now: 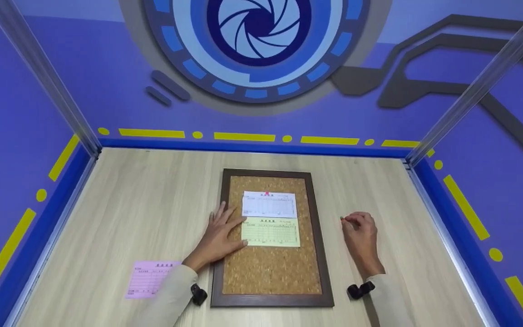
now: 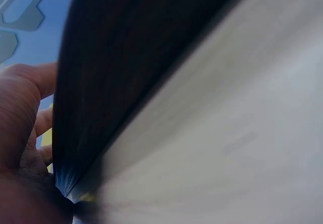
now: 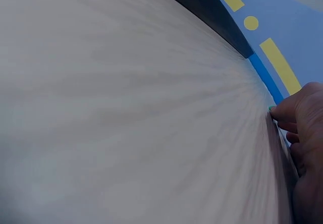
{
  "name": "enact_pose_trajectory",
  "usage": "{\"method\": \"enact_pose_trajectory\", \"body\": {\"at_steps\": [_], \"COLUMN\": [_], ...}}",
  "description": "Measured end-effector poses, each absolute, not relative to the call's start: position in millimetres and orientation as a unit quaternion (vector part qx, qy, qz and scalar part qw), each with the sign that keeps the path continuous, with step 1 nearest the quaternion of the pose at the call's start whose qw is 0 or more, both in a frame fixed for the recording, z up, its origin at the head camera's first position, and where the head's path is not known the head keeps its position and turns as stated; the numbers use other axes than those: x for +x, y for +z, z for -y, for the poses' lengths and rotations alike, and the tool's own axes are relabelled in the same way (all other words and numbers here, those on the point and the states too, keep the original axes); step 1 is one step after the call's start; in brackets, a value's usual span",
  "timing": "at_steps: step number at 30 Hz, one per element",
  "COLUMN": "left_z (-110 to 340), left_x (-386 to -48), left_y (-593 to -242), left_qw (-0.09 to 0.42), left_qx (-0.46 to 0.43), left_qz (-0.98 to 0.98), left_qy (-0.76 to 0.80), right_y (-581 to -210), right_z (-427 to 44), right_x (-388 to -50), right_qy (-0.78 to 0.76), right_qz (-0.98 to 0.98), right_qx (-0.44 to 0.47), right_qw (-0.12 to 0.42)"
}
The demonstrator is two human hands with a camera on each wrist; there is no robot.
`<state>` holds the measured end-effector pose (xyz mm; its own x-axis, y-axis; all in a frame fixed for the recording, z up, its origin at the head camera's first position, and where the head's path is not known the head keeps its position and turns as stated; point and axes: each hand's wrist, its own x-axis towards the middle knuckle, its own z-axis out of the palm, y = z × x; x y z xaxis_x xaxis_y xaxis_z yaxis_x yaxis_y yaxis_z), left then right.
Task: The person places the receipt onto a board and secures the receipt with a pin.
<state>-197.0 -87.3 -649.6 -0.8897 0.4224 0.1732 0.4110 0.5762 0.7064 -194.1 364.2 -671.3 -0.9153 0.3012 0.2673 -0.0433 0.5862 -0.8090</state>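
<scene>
Green speck point(image 3: 271, 108) pinched at the fingertips of the right hand point(image 1: 361, 229); too small for me to identify. That hand sits off the cork board point(image 1: 270, 272) at its 3 o'clock, near it; can't tell if it touches the table point(image 1: 379, 190). Left hand point(image 1: 220, 234): fingers wide, laid across the dark brown frame point(image 1: 273, 300) from 9 o'clock. Index and thumb tips at the green slip's point(image 1: 270, 234) 10 and 8 o'clock corners. White slip point(image 1: 269, 206) right at its 12 o'clock, pink pin point(image 1: 267, 193) in the top edge; can't tell if the slips overlap. Lilac slip point(image 1: 145, 279) flat on the table at the board's 8 o'clock, partly hidden by the left sleeve point(image 1: 170, 290). Purple wall point(image 1: 107, 81) beyond, 12 o'clock, yellow dashes point(image 1: 244, 136) low down.
</scene>
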Motion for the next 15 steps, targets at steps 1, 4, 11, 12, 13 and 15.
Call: {"method": "enact_pose_trajectory", "body": {"at_steps": [1, 4, 11, 12, 13, 15], "left_z": [87.0, 85.5, 84.6, 84.8, 85.1, 85.6], "left_x": [-197.2, -198.8, -199.0, -198.9, -198.8, -198.3], "left_y": [-647.7, -649.9, -648.7, -649.2, -650.5, -652.8], "left_qw": [0.011, 0.008, 0.01, 0.009, 0.006, 0.0], "left_qx": [0.234, 0.234, 0.233, 0.233, 0.233, 0.235], "left_qz": [-0.889, -0.887, -0.888, -0.888, -0.887, -0.884], "left_qy": [0.394, 0.398, 0.396, 0.396, 0.399, 0.404], "right_y": [-671.0, -670.6, -670.3, -670.8, -671.4, -673.0], "right_z": [-364.8, -367.1, -365.9, -365.4, -365.1, -364.3], "right_x": [-194.7, -197.2, -197.9, -197.6, -197.2, -196.2], "right_qy": [0.448, 0.441, 0.445, 0.446, 0.447, 0.442], "right_qz": [0.87, 0.871, 0.87, 0.87, 0.87, 0.873], "right_qx": [-0.07, -0.059, -0.074, -0.077, -0.08, -0.082], "right_qw": [0.196, 0.209, 0.199, 0.195, 0.192, 0.19]}}
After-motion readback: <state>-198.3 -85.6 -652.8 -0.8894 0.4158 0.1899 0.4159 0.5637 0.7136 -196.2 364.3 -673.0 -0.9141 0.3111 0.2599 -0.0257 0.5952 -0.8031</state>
